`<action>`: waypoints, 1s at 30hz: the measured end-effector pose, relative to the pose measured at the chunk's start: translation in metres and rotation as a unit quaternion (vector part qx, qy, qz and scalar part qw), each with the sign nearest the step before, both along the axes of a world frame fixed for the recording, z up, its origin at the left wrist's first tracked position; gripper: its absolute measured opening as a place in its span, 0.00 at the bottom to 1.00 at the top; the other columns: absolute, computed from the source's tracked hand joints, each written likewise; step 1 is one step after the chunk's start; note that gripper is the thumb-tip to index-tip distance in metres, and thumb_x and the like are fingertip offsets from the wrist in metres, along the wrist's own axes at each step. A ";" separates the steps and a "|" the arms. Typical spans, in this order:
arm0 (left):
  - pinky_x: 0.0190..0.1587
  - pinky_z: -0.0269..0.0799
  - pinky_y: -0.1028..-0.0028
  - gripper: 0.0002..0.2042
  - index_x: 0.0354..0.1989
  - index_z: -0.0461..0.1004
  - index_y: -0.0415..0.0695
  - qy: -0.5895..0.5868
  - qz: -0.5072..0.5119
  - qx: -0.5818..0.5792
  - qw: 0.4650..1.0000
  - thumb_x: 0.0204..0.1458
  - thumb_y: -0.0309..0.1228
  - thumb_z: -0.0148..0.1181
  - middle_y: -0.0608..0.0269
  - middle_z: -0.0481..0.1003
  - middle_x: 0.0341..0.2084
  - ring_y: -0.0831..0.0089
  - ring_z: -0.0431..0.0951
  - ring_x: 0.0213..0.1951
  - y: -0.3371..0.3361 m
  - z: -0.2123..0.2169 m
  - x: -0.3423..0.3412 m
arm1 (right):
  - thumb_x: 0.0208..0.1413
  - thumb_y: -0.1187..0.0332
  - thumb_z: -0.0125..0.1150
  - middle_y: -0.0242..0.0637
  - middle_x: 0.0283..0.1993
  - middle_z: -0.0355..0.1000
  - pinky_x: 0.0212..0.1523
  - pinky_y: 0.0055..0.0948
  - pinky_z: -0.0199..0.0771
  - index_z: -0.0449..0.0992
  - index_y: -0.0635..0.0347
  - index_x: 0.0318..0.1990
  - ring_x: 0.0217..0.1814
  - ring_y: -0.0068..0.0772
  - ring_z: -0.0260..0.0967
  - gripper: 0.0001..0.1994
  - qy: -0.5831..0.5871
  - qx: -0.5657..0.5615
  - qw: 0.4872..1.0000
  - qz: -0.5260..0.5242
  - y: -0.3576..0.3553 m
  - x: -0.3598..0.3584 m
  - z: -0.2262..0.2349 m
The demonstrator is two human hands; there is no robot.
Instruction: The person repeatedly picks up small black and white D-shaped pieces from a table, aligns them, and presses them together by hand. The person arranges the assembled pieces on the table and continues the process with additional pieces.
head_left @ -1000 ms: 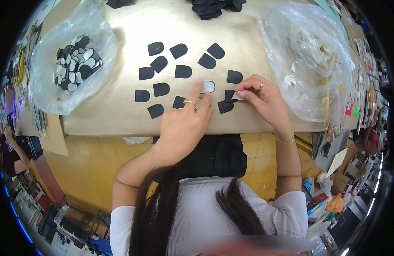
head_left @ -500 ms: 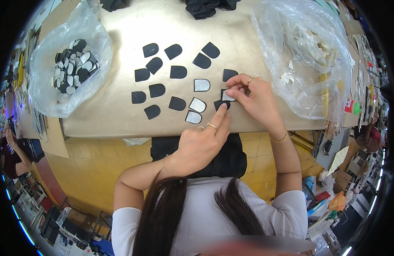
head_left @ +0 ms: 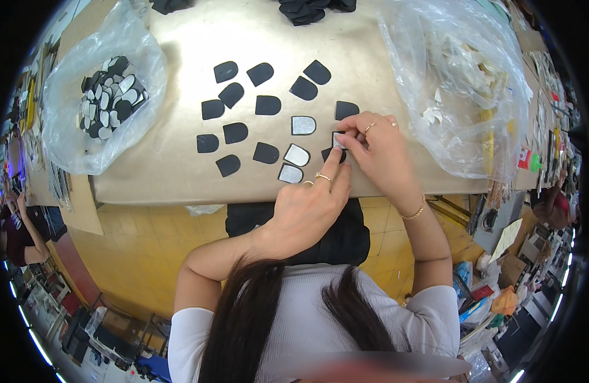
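A small round-ended piece (head_left: pixel 337 138) with a silver face and dark border lies near the table's front edge. My right hand (head_left: pixel 382 150) pinches its right side between thumb and fingers, covering much of it. My left hand (head_left: pixel 309 207) reaches in from below, and its outstretched index fingertip presses on the piece's lower part. Just under that, a black piece (head_left: pixel 326 155) is partly hidden by my left fingers. Above my right fingers lies another black piece (head_left: pixel 347 110). To the left rest three silver-faced pieces, one (head_left: pixel 303 125) higher than the other two.
Several black pieces (head_left: pixel 267 105) are spread over the tan-covered table (head_left: pixel 147 185). A clear bag (head_left: pixel 55 137) of black and silver pieces stands at left. At right lies a clear bag (head_left: pixel 457 159) with whitish scraps. Dark stacked pieces (head_left: pixel 304 11) sit at the far edge.
My left index fingertip has moved slightly up and right, from the black piece onto the silver-faced one. My right hand stays at that piece, its fingers now covering more of it.
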State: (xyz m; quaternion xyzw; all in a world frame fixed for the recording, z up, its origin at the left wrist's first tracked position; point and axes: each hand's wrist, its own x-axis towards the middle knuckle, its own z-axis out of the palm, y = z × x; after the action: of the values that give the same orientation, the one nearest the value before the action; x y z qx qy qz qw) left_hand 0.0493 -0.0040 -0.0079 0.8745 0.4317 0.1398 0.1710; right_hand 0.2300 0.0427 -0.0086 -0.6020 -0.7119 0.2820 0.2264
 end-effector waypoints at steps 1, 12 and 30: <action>0.24 0.75 0.73 0.20 0.52 0.78 0.45 0.000 0.003 0.003 1.000 0.51 0.36 0.70 0.57 0.76 0.56 0.72 0.81 0.28 0.000 0.000 0.001 | 0.53 0.67 0.71 0.29 0.35 0.75 0.50 0.36 0.57 0.81 0.53 0.39 0.38 0.32 0.70 0.08 -0.040 0.050 0.998 -0.008 -0.003 -0.001 -0.003; 0.19 0.70 0.76 0.17 0.49 0.78 0.44 0.072 -0.008 0.045 0.996 0.53 0.38 0.67 0.53 0.77 0.57 0.77 0.73 0.13 -0.006 -0.001 0.005 | 0.51 0.60 0.73 0.27 0.39 0.68 0.52 0.43 0.50 0.77 0.49 0.40 0.45 0.35 0.64 0.13 -0.079 0.138 0.982 -0.105 -0.013 0.002 -0.020; 0.20 0.72 0.74 0.18 0.51 0.79 0.45 -0.008 -0.013 -0.009 1.000 0.54 0.38 0.68 0.63 0.77 0.51 0.75 0.77 0.21 -0.028 0.010 -0.023 | 0.47 0.67 0.75 0.32 0.42 0.67 0.55 0.38 0.54 0.83 0.55 0.37 0.48 0.36 0.61 0.10 -0.023 0.039 0.991 0.125 0.011 -0.042 0.005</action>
State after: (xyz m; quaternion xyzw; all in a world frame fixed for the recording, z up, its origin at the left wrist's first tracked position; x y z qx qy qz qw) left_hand 0.0261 -0.0324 0.0019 0.8773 0.4202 0.1409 0.1842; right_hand 0.1884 0.0541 -0.0032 -0.5056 -0.7970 0.2659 0.1961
